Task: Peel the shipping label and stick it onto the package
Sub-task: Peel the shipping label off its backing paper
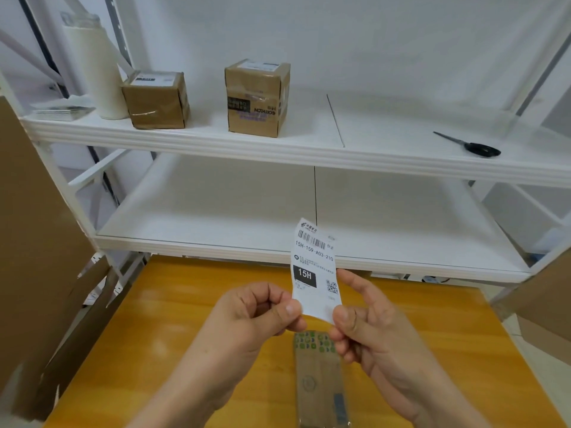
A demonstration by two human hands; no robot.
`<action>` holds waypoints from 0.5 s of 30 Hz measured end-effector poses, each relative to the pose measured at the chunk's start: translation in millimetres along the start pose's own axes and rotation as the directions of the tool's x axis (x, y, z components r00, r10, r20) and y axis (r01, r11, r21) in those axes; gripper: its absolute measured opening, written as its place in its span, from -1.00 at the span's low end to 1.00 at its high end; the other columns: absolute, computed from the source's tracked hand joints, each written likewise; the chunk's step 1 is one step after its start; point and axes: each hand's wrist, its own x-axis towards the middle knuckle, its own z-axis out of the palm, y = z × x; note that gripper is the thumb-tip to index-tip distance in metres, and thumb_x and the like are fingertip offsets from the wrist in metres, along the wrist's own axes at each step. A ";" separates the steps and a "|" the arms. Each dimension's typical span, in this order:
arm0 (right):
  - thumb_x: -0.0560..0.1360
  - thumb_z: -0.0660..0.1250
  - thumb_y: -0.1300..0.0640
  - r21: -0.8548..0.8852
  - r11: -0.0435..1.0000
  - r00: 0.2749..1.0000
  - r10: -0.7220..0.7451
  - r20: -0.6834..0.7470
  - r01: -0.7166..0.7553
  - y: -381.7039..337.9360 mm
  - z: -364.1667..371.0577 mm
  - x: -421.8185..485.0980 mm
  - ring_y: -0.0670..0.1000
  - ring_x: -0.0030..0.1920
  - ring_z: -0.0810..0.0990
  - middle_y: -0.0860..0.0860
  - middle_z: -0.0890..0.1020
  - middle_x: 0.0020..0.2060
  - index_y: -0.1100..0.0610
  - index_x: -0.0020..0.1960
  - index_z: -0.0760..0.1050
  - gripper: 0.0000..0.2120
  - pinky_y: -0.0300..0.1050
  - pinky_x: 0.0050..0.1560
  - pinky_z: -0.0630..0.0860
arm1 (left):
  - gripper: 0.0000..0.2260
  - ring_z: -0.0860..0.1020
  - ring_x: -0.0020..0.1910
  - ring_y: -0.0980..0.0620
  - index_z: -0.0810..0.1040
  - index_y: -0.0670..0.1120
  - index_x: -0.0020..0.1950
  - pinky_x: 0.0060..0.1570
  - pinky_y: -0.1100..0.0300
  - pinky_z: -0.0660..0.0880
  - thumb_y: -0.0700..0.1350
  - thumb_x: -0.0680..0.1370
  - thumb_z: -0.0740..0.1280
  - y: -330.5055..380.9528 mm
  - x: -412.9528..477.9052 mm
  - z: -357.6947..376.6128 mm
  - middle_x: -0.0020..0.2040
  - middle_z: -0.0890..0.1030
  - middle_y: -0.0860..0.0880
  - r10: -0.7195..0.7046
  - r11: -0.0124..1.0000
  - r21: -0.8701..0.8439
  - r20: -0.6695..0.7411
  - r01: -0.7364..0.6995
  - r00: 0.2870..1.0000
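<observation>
Hands hold the shipping label (315, 270) up, our left hand (259, 310) and right hand (364, 329) pinching its bottom edge, so we judge peeling comes next, then sticking it on the package (319, 378) below.

The flat brown paper package (319, 378) on the yellow wooden bench (173, 329) runs off the bottom edge; the hands cover its top corners, and its print is blurred.

Counter (185, 319): yellow wood, under both hands.
On counter: a flat brown package (319, 384), lying below and between the hands.
Upper shelf (309, 156): white, far beyond the hands; two cardboard boxes (256, 100), a white bottle (95, 72), scissors (475, 146).
Lower shelf (247, 242): white, just beyond the hands.
</observation>
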 end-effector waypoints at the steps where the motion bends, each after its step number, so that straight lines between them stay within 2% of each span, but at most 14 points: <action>1: 0.30 0.51 0.12 -0.020 1.000 1.000 -0.011 -0.003 0.011 -0.3 0.6 -1.4 0.02 -0.40 0.55 0.13 0.63 -0.37 -0.13 0.37 0.40 -0.32 -0.17 -0.40 0.48 | -0.90 0.61 -0.24 0.08 0.67 -0.05 -0.24 -0.11 0.17 0.47 -0.03 0.39 0.44 -0.1 -0.8 0.7 -0.25 0.71 -0.14 0.008 1.000 0.004 0.001 -0.008 1.000; 4: 0.37 0.49 0.13 -0.124 0.991 0.999 -0.048 -0.018 0.046 -2.2 2.1 -5.6 0.06 -0.28 0.64 0.14 0.70 -0.28 -0.26 0.33 0.38 -0.37 -0.08 -0.24 0.55 | -0.91 0.61 -0.25 0.07 0.66 -0.06 -0.24 -0.15 0.23 0.48 -0.05 0.38 0.44 -0.4 -2.8 2.0 -0.27 0.70 -0.15 0.020 1.000 -0.021 -0.004 -0.020 1.000; 6: 0.39 0.48 0.12 -0.176 0.982 0.997 -0.071 -0.014 0.068 -4.5 3.2 -8.3 0.05 -0.21 0.68 0.11 0.72 -0.22 -0.28 0.28 0.43 -0.45 -0.09 -0.16 0.58 | -0.89 0.61 -0.24 0.04 0.66 -0.09 -0.24 -0.13 0.19 0.48 -0.06 0.38 0.44 -0.3 -3.3 2.2 -0.27 0.70 -0.16 0.022 0.999 -0.048 -0.019 -0.023 1.000; 9: 0.37 0.47 0.12 -0.149 0.985 0.996 -0.092 -0.006 0.090 -9.8 6.2 -11.5 0.04 -0.21 0.67 0.10 0.69 -0.23 -0.15 0.18 0.59 -0.60 -0.14 -0.21 0.58 | -0.83 0.60 -0.23 0.01 0.65 -0.17 -0.20 -0.08 0.11 0.47 -0.06 0.38 0.44 -0.2 -3.8 3.3 -0.28 0.69 -0.17 0.027 0.997 -0.075 -0.043 -0.030 0.999; 13: 0.29 0.52 0.18 0.017 0.997 0.997 -0.072 0.024 0.071 -13.0 7.6 -11.3 0.00 -0.31 0.63 0.08 0.61 -0.33 0.08 0.01 0.70 -0.71 -0.19 -0.31 0.58 | -0.86 0.60 -0.25 0.00 0.66 -0.12 -0.23 -0.09 0.10 0.47 -0.05 0.38 0.44 3.1 -5.8 5.9 -0.28 0.67 -0.18 0.041 0.994 -0.100 -0.063 -0.047 0.997; 15: 0.16 0.66 0.06 0.066 0.996 0.996 -0.068 0.053 0.065 -12.5 6.1 -10.3 -0.03 -0.34 0.61 0.08 0.60 -0.36 0.16 -0.02 0.70 -0.57 -0.21 -0.33 0.58 | -0.87 0.59 -0.25 -0.01 0.65 -0.10 -0.24 -0.10 0.08 0.47 -0.04 0.39 0.43 4.7 -7.0 6.7 -0.29 0.66 -0.18 0.048 0.992 -0.115 -0.067 -0.056 0.997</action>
